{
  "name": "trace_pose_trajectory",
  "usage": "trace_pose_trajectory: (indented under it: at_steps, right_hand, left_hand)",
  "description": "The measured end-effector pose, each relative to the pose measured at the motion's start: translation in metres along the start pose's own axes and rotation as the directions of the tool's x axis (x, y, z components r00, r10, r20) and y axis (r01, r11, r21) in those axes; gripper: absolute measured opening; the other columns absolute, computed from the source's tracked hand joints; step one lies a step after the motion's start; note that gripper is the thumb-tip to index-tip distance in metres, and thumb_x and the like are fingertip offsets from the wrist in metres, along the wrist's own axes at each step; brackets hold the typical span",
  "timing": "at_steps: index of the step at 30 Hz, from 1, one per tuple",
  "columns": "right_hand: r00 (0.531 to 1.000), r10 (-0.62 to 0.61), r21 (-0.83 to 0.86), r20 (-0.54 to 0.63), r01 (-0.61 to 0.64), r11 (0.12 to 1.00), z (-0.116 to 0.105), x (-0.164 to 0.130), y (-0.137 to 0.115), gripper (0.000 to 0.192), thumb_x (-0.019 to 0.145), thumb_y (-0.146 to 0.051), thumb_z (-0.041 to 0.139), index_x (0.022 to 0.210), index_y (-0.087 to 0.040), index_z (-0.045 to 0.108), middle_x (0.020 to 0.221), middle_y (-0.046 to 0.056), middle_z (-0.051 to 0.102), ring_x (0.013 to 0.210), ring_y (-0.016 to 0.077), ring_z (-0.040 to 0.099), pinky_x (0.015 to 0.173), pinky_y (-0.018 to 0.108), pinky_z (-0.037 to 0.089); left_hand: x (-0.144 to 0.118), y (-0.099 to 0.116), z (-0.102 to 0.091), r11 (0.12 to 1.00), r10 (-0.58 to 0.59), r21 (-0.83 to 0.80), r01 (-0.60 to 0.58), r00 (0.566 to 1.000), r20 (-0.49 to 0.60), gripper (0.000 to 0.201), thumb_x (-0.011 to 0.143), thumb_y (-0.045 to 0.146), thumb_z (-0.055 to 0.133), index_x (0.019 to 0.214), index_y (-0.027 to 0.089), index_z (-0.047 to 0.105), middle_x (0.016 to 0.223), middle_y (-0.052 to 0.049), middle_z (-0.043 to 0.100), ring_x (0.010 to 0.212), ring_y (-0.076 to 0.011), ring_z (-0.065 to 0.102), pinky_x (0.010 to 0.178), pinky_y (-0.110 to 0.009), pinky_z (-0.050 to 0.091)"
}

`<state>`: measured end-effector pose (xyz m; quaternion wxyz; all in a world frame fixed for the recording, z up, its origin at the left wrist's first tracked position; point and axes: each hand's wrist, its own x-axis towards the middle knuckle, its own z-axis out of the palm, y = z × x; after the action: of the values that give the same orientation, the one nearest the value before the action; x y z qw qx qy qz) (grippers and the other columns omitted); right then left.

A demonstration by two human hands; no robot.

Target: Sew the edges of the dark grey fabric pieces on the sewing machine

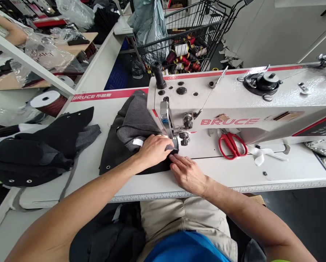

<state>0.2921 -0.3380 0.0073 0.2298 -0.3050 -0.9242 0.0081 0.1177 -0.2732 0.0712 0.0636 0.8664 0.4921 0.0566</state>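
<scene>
A dark grey and black garment (130, 134) lies on the white sewing table (228, 174), fed under the head of a white Bruce sewing machine (234, 105). My left hand (154, 149) presses flat on the fabric just left of the needle, fingers curled over a fold. Flat on the cloth's near edge rests my right hand (187, 173), fingertips pointing toward the presser foot. A small white label (137, 142) shows on the fabric beside my left hand.
Red-handled scissors (232, 144) and white tape strips (261, 153) lie right of the needle. A pile of black garments (42, 149) sits at the left. A wire cart (190, 40) with thread cones stands behind the machine. A tape roll (46, 100) rests far left.
</scene>
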Motion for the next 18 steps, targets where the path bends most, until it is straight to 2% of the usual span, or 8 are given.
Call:
trace_pose_trajectory:
  at_steps: [6, 10, 14, 18]
  right_hand:
    - [1.000, -0.023, -0.013, 0.018, 0.023, 1.000, -0.001, 0.001, 0.000, 0.017, 0.094, -0.010, 0.043, 0.096, -0.012, 0.060, 0.126, 0.018, 0.060, 0.120, 0.0288, 0.051, 0.084, 0.038, 0.049]
    - [1.000, -0.029, -0.038, -0.004, 0.029, 0.999, 0.000, 0.001, 0.001, 0.017, 0.093, -0.011, 0.044, 0.095, -0.012, 0.061, 0.125, 0.016, 0.062, 0.117, 0.0285, 0.053, 0.083, 0.037, 0.048]
    - [1.000, -0.025, -0.044, 0.002, 0.025, 0.999, -0.001, 0.001, 0.001, 0.015, 0.094, -0.012, 0.045, 0.094, -0.012, 0.060, 0.125, 0.015, 0.062, 0.115, 0.0275, 0.054, 0.081, 0.037, 0.047]
    - [0.999, -0.028, -0.051, 0.020, 0.029, 0.998, -0.003, 0.002, 0.000, 0.016, 0.095, -0.013, 0.044, 0.092, -0.013, 0.059, 0.126, 0.016, 0.060, 0.114, 0.0270, 0.053, 0.081, 0.036, 0.046]
  left_hand:
    - [-0.005, -0.002, 0.011, 0.994, 0.071, -0.080, -0.078, 0.994, -0.083, 0.014, 0.077, 0.013, 0.062, 0.087, 0.019, 0.070, 0.087, -0.002, 0.070, 0.084, -0.0183, 0.064, 0.079, -0.030, 0.046]
    - [-0.002, -0.005, 0.013, 0.983, 0.059, -0.172, -0.066, 0.997, -0.044, 0.015, 0.075, 0.010, 0.064, 0.086, 0.017, 0.072, 0.085, -0.002, 0.070, 0.080, -0.0160, 0.063, 0.075, -0.026, 0.046]
    - [-0.002, -0.007, 0.012, 0.970, 0.101, -0.220, -0.102, 0.995, -0.015, 0.014, 0.075, 0.009, 0.065, 0.083, 0.018, 0.073, 0.082, -0.001, 0.068, 0.077, -0.0139, 0.061, 0.072, -0.024, 0.046]
    - [-0.009, -0.006, 0.015, 0.969, 0.141, -0.193, -0.156, 0.986, -0.089, 0.010, 0.079, 0.009, 0.064, 0.081, 0.016, 0.070, 0.080, -0.002, 0.066, 0.077, -0.0140, 0.058, 0.072, -0.024, 0.046]
